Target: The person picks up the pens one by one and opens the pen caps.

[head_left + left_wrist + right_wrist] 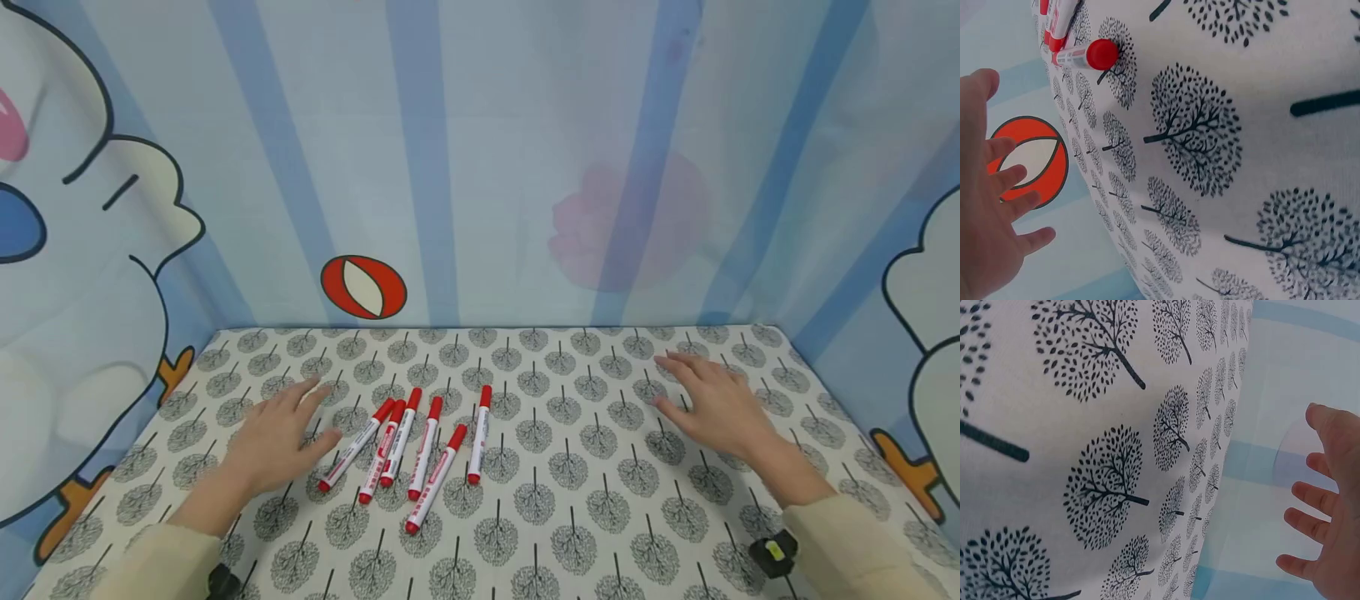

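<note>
Several white markers with red caps and red ends lie loosely side by side on the cloth, left of centre in the head view. The leftmost marker (pixel 356 445) is closest to my left hand (pixel 276 442), which hovers beside it with fingers spread and holds nothing. Apart from the group, to its right, lies one marker (pixel 480 434) pointing away from me. My right hand (pixel 716 408) is far to the right over the cloth, its fingers loosely extended and nothing in them. In the left wrist view a marker's red end (pixel 1102 54) shows near the top.
A white tablecloth (pixel 570 533) printed with grey trees covers the table. Behind it hangs a blue striped curtain (pixel 510 167) with a red ball print (pixel 363 287). Cartoon-printed side panels stand left and right. A dark wrist device (pixel 774 552) sits at the right sleeve.
</note>
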`<action>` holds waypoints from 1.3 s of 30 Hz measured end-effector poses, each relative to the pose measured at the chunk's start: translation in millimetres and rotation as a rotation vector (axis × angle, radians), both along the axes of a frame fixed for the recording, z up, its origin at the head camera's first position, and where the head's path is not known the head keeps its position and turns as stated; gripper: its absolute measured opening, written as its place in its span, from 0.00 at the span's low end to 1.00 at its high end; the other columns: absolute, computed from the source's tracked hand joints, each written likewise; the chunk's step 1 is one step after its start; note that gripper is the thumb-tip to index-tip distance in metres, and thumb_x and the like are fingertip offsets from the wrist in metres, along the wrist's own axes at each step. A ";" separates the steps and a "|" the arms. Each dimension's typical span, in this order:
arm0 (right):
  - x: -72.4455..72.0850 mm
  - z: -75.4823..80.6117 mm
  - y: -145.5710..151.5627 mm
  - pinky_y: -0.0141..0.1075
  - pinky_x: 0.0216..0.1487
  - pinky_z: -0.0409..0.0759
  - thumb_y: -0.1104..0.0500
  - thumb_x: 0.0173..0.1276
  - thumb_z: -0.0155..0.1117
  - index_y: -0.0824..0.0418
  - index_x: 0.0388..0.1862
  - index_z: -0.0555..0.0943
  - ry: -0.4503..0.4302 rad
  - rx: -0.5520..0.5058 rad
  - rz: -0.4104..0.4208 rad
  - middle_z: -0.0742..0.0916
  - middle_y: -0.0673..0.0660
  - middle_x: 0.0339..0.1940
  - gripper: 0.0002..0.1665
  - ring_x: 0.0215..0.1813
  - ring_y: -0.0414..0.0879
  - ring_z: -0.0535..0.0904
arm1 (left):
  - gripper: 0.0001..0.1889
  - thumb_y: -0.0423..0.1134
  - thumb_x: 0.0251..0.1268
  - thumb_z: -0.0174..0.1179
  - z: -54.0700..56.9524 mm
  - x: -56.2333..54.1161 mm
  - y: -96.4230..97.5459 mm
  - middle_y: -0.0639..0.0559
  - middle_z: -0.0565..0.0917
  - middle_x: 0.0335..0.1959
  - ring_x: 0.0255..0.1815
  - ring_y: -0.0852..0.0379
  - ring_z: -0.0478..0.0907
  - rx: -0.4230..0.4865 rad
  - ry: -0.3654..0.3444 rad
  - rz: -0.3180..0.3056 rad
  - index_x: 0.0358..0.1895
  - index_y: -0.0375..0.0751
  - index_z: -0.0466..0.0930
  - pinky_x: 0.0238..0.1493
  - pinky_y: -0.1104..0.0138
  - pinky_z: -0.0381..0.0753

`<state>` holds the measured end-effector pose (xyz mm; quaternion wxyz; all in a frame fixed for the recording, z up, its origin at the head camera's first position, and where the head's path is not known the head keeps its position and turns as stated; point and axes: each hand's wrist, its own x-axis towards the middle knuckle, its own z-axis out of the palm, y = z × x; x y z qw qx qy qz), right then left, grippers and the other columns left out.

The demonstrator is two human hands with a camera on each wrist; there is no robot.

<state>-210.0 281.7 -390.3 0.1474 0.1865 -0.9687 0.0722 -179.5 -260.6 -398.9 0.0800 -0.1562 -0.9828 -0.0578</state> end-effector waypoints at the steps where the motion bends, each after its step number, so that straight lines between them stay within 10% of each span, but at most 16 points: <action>1: 0.0 -0.3 -0.7 0.67 0.53 0.61 0.46 0.63 0.59 0.58 0.65 0.66 -0.001 -0.002 0.001 0.72 0.65 0.62 0.34 0.59 0.66 0.68 | 0.34 0.58 0.64 0.49 -1.4 0.3 1.1 0.38 0.60 0.68 0.65 0.35 0.59 0.012 -0.002 -0.006 0.67 0.40 0.60 0.58 0.37 0.58; 18: -3.7 -2.9 -19.4 0.67 0.52 0.63 0.48 0.62 0.60 0.57 0.64 0.67 -0.013 -0.030 0.048 0.75 0.64 0.59 0.33 0.57 0.64 0.71 | 0.29 0.54 0.63 0.53 -17.5 -2.6 17.9 0.39 0.71 0.59 0.57 0.39 0.70 0.145 -0.022 -0.038 0.61 0.38 0.68 0.54 0.45 0.69; 39: -9.8 -8.2 -43.3 0.58 0.52 0.71 0.48 0.59 0.64 0.56 0.61 0.71 0.086 -0.042 0.142 0.80 0.62 0.52 0.32 0.51 0.61 0.76 | 0.24 0.48 0.51 0.66 -18.0 -6.4 33.4 0.48 0.78 0.39 0.36 0.51 0.76 0.190 -0.185 0.108 0.51 0.41 0.77 0.28 0.60 0.75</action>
